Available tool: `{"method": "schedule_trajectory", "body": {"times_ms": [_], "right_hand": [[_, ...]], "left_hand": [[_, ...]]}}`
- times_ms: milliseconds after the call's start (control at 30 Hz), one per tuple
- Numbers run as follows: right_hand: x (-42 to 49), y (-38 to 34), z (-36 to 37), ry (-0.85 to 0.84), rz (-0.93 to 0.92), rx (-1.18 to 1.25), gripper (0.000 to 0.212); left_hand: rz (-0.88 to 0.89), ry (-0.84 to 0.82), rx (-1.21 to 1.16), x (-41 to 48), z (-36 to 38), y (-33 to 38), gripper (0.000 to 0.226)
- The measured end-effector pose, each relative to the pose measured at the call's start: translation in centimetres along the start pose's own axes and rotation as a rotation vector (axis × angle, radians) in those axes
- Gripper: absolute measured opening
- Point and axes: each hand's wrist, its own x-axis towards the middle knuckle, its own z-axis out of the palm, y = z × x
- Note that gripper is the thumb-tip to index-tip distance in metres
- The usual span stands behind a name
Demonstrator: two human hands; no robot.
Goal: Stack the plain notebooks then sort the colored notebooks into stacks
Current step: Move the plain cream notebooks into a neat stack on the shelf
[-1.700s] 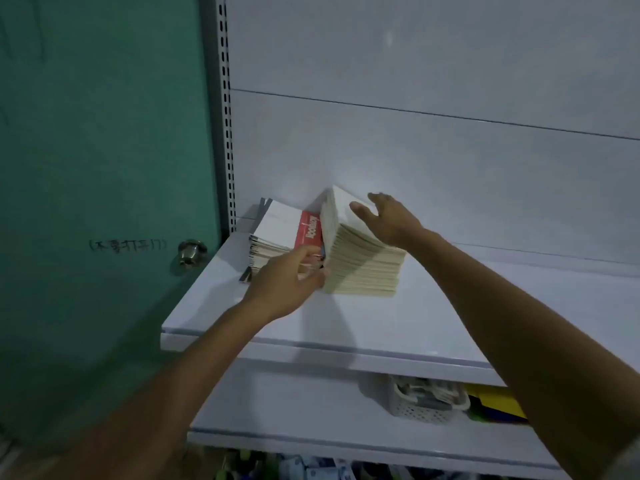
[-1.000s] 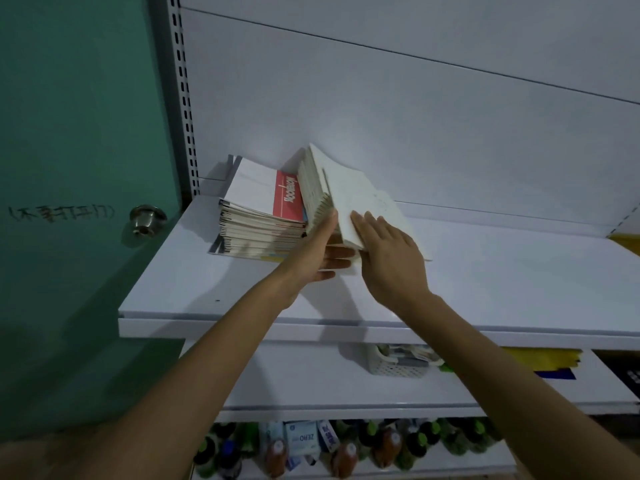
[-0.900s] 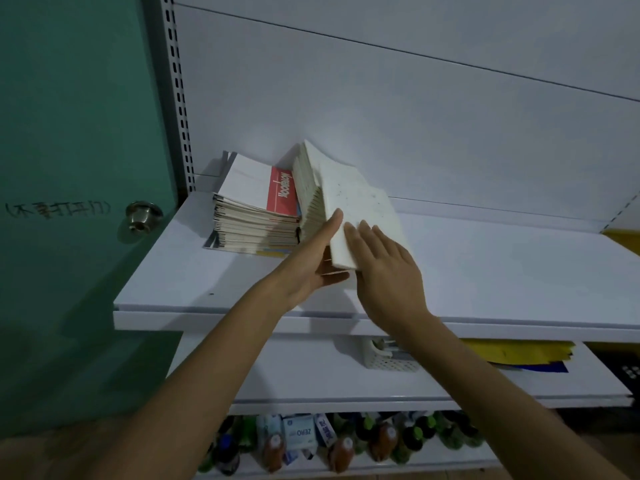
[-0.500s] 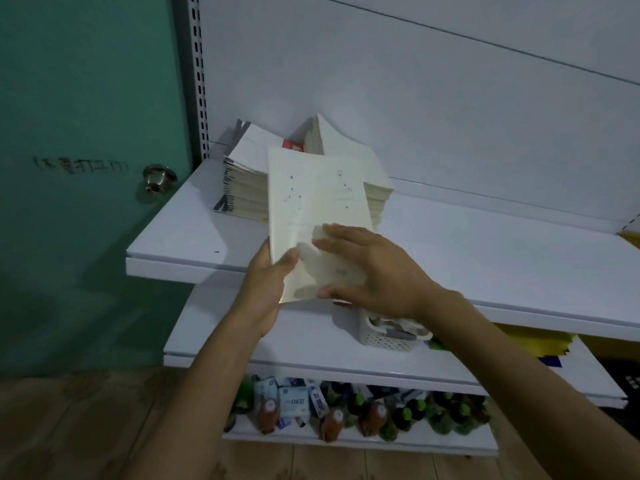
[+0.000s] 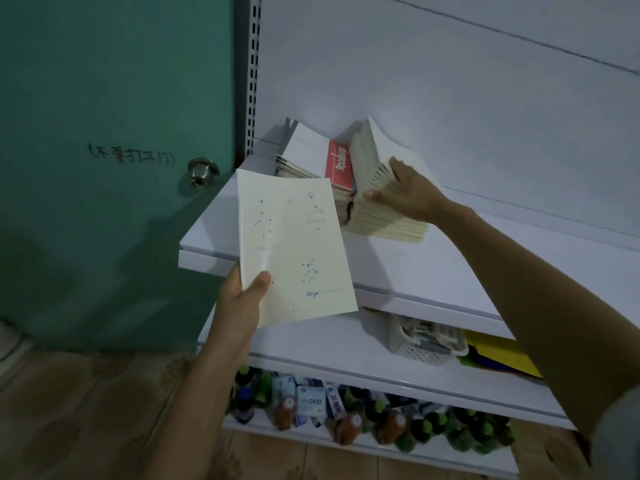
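My left hand (image 5: 242, 299) grips the lower left corner of a cream notebook (image 5: 294, 244) printed with blue star patterns, held up in front of the shelf's edge. My right hand (image 5: 401, 194) reaches to the cream notebook stack (image 5: 388, 216) on the white shelf (image 5: 450, 271), with thumb and fingers spread round the upper notebooks at its front. Left of that stack lies a second stack of colored notebooks (image 5: 308, 157) with a white and red cover on top.
A green door (image 5: 104, 133) with a metal knob (image 5: 202, 171) stands to the left. A lower shelf carries a white basket (image 5: 419, 344) and yellow folders (image 5: 498, 355). Bottles and packets (image 5: 346, 417) fill the bottom shelf.
My right hand let go of the star-patterned notebook and moved up to the cream stack. My left hand now holds that notebook alone, further left and lower.
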Motion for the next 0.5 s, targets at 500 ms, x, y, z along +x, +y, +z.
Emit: {"method": "schedule_trajectory", "body": {"times_ms": [500], "right_hand": [[-16.9,-0.5,-0.8,0.844,-0.380,-0.178,0.042]], "left_hand": [[0.215,-0.091,0.115,-4.0,6.0,1.5,0.023]]}}
